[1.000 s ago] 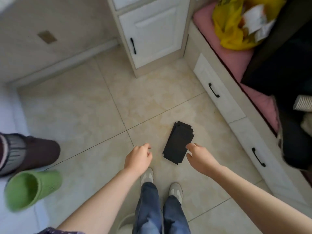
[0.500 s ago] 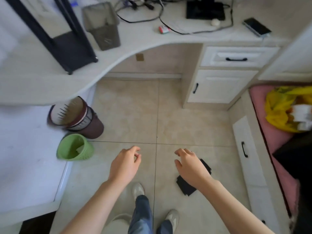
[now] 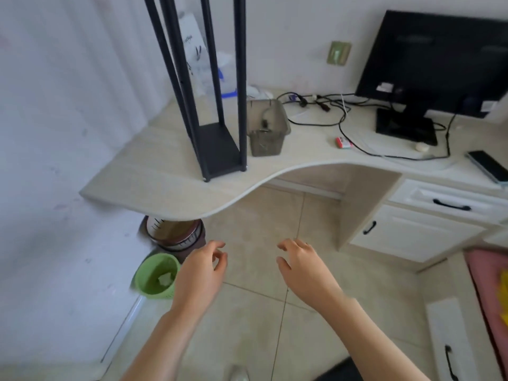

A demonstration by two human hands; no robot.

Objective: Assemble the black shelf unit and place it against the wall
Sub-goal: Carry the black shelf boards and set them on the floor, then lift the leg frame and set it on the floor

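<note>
Black shelf unit [image 3: 220, 144] stands upright on the counter [image 3: 154, 177] near the wall [image 3: 68, 105]; its tall, thin-posted frame looks stiff, fairly light and tippy, so two posts [image 3: 241, 78] gripped about mid-height seem the safest hold. Left hand [image 3: 200, 273] and right hand [image 3: 305, 273] hover empty with loosely curled fingers [image 3: 215, 245], below and well apart from it.

Your black shelf unit [image 3: 217, 138] is standing upright on the desk [image 3: 154, 171], four thin posts, flat base panel.
</note>
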